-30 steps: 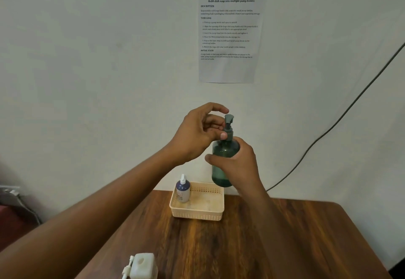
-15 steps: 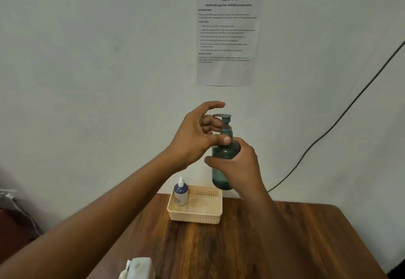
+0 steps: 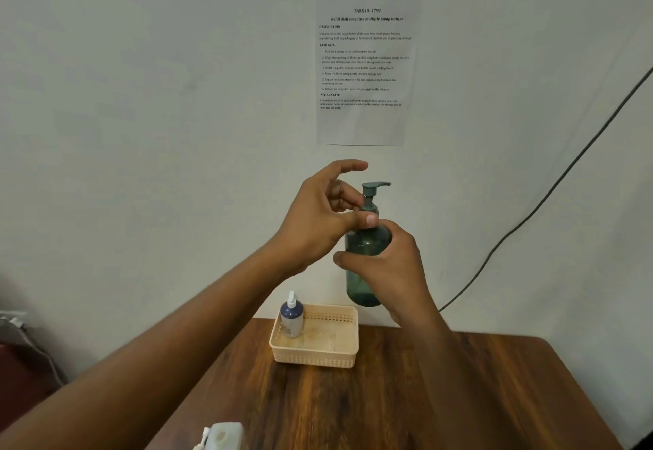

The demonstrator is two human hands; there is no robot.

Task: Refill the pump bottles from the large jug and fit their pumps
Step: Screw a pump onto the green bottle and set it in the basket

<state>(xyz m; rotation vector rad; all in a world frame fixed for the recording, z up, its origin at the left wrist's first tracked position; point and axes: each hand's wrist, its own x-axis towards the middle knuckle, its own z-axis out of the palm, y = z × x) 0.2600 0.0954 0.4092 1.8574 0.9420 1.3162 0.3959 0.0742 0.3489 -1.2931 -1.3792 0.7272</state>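
Count: two hands, two pump bottles, one basket, one jug, one sheet, one cable, one tabletop.

Right hand [image 3: 390, 273]: grip clenched round the body of the green bottle [image 3: 365, 248], thumb across its front, fingers hidden behind. The bottle is upright, lifted well above the tabletop [image 3: 441, 396], in front of the wall.

Left hand [image 3: 319, 220]: grip partly closed. Thumb and bent fingers pinch the collar under the pump [image 3: 372, 190]; index finger stretched out and free above it. The pump sits in the bottle neck, spout pointing right.

Green bottle: translucent dark plastic, round shoulders, cylindrical body. Whether it holds liquid, I cannot tell.

Below the hands: basket [image 3: 314, 354], cream plastic, rectangular, perforated walls, resting on the tabletop. In its left corner stands the small bottle [image 3: 292, 317], upright, dark blue upper part, pale lower part, white pump top.

Far below the left hand, at the frame's bottom edge: jug [image 3: 226, 435], whitish plastic, only its top in view, with a small white part just to its left.

Tabletop: dark wood, streaked grain, rounded far right corner.

Above the hands: printed sheet [image 3: 365, 68] flat on the pale wall. Right of the right hand: black cable [image 3: 551, 188] running diagonally down the wall toward the tabletop's back edge.
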